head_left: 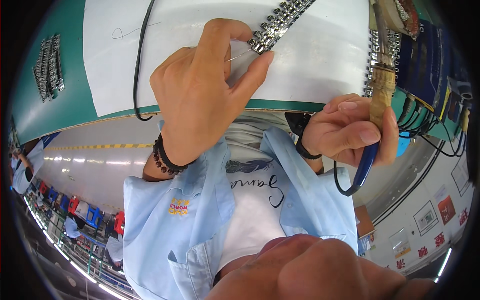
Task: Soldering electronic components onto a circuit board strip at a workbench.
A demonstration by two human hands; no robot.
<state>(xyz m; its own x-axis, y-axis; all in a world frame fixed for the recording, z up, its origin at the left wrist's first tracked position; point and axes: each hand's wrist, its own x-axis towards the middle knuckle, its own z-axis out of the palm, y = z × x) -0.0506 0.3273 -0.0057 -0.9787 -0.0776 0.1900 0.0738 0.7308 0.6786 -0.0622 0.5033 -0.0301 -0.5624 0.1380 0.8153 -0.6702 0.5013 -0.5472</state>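
Note:
My left hand (197,80) reaches over a white paper sheet. Its index finger and thumb close on either side of the near end of a row of small shiny metal parts (272,31). A thin silvery wire (239,55) runs from beneath that hand to the row's end; whether the hidden fingers grip it, I cannot tell. At the table's front edge, my right hand (350,127) is wrapped round a soldering iron (382,90). The iron has a tan wrapped grip and blue lower handle, and its metal shaft points away from me.
Another group of metal parts (48,67) lies on the green table mat (70,107) at left. A black cable (138,60) crosses the paper (320,75). More metal parts line its right edge, beside a dark blue box (422,65) and several cables. A tan holder (402,15) stands at the far right.

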